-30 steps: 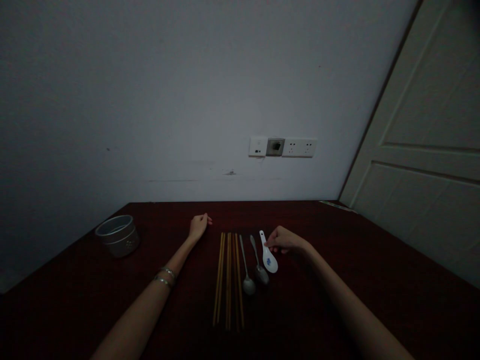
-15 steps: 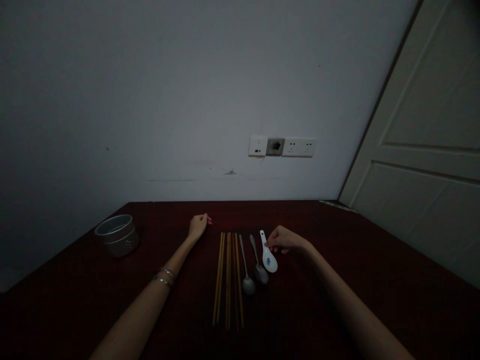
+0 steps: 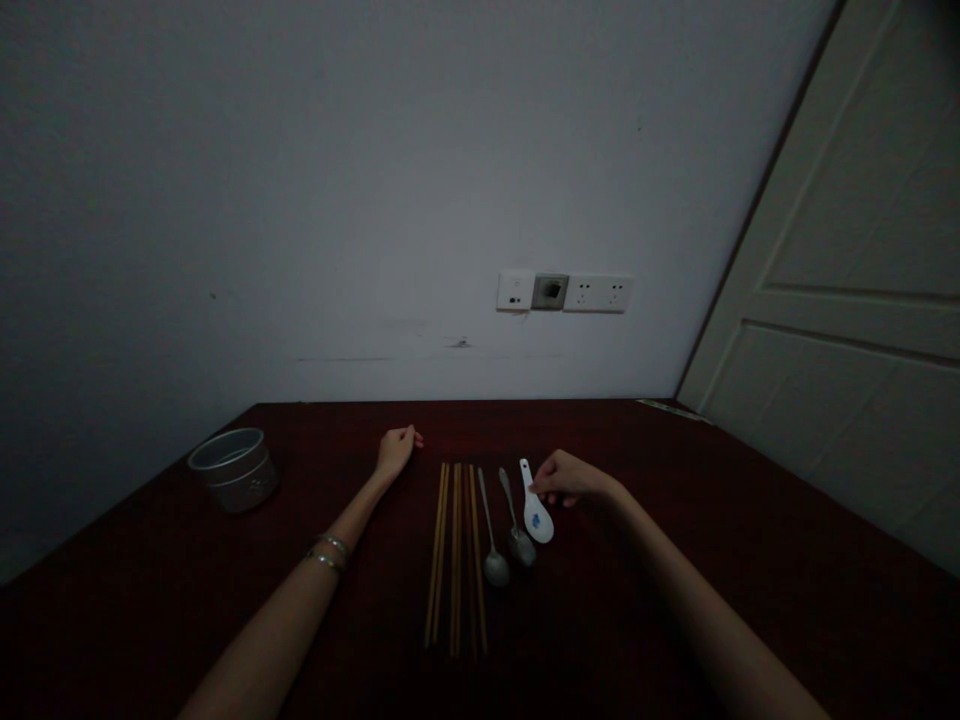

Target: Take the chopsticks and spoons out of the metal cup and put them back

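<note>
My right hand [image 3: 568,478] is closed, its fingertips at the right edge of the handle of a white Chinese soup spoon [image 3: 538,524] with a blue mark in its bowl. The spoon lies on the table, bowl toward me. Left of it lie two metal spoons: a wider one [image 3: 522,547] and a slimmer, long-handled one [image 3: 496,568]. Further left, several wooden chopsticks [image 3: 456,560] run lengthwise in a row. Beyond them to the left rests my left hand [image 3: 396,450], loosely curled on the table with nothing visible in it; some of its fingers are hidden.
A round metal container [image 3: 236,472] stands at the table's left side. The dark red table [image 3: 600,620] meets a pale wall bearing sockets [image 3: 598,294]. At the right is a panelled door [image 3: 847,310], with a thin strip [image 3: 675,411] lying near the table's back right corner.
</note>
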The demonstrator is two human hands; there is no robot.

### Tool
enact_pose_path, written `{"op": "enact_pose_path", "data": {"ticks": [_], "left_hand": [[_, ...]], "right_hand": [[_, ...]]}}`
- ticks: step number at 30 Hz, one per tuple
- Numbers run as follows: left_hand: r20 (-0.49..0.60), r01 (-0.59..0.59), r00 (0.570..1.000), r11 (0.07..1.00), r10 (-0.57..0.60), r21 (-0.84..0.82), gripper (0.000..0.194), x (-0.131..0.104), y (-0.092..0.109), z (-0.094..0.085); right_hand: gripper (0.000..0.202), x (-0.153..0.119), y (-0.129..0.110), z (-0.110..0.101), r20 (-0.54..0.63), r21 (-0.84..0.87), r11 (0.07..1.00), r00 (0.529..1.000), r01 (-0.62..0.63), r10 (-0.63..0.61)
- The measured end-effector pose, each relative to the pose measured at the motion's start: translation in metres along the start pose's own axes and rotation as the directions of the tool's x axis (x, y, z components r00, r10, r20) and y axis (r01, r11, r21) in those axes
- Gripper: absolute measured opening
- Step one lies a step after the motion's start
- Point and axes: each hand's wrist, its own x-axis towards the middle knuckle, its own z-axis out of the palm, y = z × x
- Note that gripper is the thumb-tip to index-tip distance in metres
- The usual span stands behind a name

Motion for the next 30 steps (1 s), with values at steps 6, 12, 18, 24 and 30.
{"op": "enact_pose_path", "data": {"ticks": [6, 12, 18, 24, 30], "left_hand": [[0.0, 0.011, 1.0, 1.0, -0.011, -0.003, 0.041, 0.0, 0.0, 0.0], [-0.005, -0.016, 1.0, 1.0, 0.016, -0.006, 0.041, -0.003, 0.004, -0.001], [-0.002, -0.012, 1.0, 1.0, 0.012, -0.003, 0.04, -0.004, 0.008, -0.002], [-0.001, -0.004, 1.0, 1.0, 0.004, -0.01, 0.04, -0.004, 0.007, -0.002], [0.004, 0.023, 1.0, 0.992, -0.023, -0.126, 0.042, 0.0, 0.002, 0.001]], "right_hand": [[0.023, -0.001, -0.001, -0.001, -0.005, -0.016, 1.0, 1.0, -0.007, 0.007], [0.025, 0.001, 0.001, -0.001, 0.009, -0.023, 1.0, 1.0, 0.005, -0.005], [0.032, -0.004, -0.002, -0.003, 0.024, -0.029, 1.0, 1.0, -0.005, 0.006], [0.046, 0.0, 0.006, -0.007, -0.103, 0.031, 0.999, 0.995, 0.015, -0.012], [0.048, 0.025, 0.046, -0.004, -0.504, 0.018, 0.985, 0.852, 0.173, -0.141]]}}
